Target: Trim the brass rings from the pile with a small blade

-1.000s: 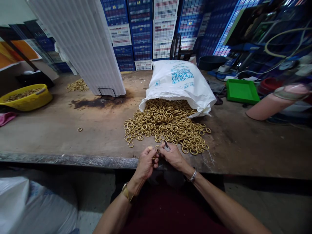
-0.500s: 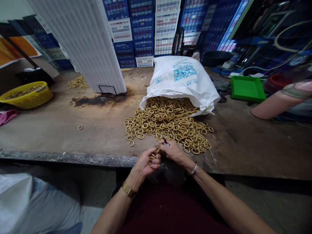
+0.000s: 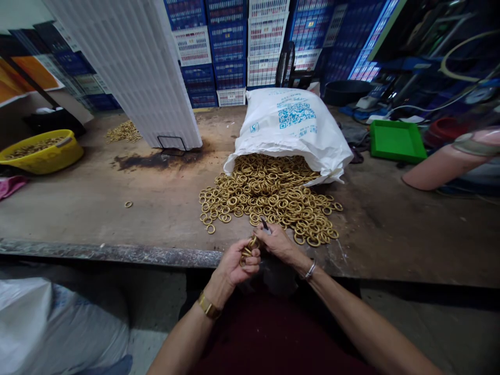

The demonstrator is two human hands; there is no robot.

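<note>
Several brass-coloured rings [image 3: 246, 253] lie in the curled fingers of my left hand [image 3: 233, 265], just off the table's front edge. My right hand [image 3: 280, 244] grips a small knife [image 3: 265, 225], its dark blade sticking up past the fingers. The thumb and fingertips of that hand meet one ring [image 3: 254, 242] at the left fingertips; exactly how they touch is too small to tell. Right beyond both hands spreads a heap of the same rings [image 3: 269, 192], spilling from the mouth of a white woven sack [image 3: 297, 117] with blue print.
One ring [image 3: 128, 204] lies alone on the wooden table [image 3: 164, 219]. At left stand a yellow basin [image 3: 47, 159] holding rings and a tall white ribbed panel [image 3: 136, 67]. A green tray [image 3: 397, 141] and a pink cylinder [image 3: 441, 166] occupy the right side. Stacked crates [image 3: 230, 47] line the back.
My left hand has shifted slightly right, closer to my right hand, with the rings still in it. The knife stays in my right hand, and the heap looks the same.
</note>
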